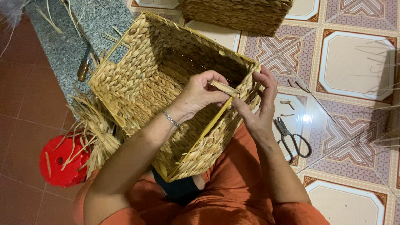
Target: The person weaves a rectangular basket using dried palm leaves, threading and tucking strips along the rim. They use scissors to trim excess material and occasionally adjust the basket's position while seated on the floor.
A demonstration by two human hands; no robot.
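Where the basket (166, 91) rim meets both hands, a straw strip (224, 88) lies pinched in the left hand's (200, 93) fingers, touching the right hand's (259, 109) fingers, which grip the rim. Scissors (291, 139) lie on the floor just right.

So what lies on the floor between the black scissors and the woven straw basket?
In the head view, the right hand and its forearm lie between the black scissors and the woven straw basket; above them, small cut straw pieces rest on the patterned tile.
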